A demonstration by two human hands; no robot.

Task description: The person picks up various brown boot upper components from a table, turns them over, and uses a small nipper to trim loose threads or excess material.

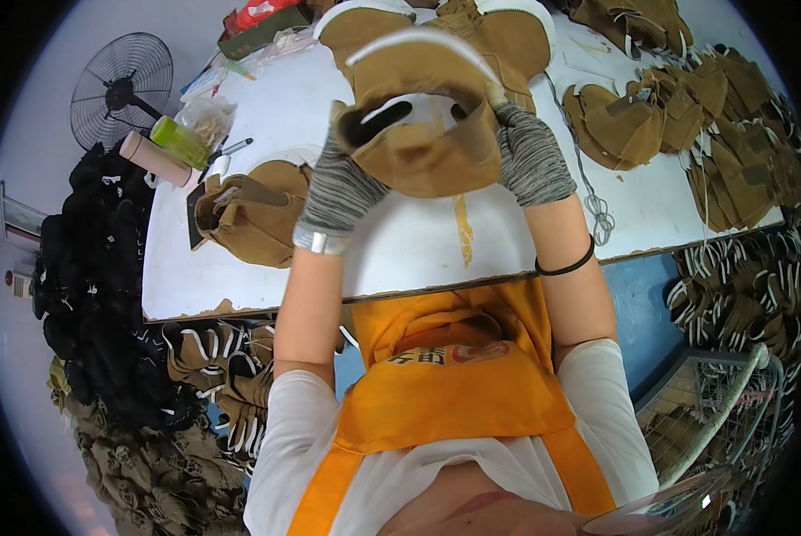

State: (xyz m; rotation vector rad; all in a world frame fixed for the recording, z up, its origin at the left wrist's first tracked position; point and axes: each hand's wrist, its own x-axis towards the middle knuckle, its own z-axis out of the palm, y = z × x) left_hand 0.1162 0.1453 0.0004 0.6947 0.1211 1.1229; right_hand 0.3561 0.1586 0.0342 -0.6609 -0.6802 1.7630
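Over the white table (400, 255), seen from the head camera, the person held a brown boot piece (436, 170) between both gloved hands, its opening turned toward the view and its pale upper edge blurred. The left hand (339, 189) gripped the piece's left side; the right hand (532, 152) gripped its right side. Both hands were closed on it, though how the hidden fingertips sat behind it could not be told.

Beyond it, larger brown pieces with white edges (518, 43) lay at the table's far side. Near the left forearm sat another boot piece (262, 219); farther left were a pink cup (153, 158), a green bottle (170, 140) and a pen (230, 150), with a fan (121, 89) behind. To the right, a thin cord (600, 219) lay coiled near a heap of brown pieces (744, 170). An orange apron (454, 406) covered the person's front.
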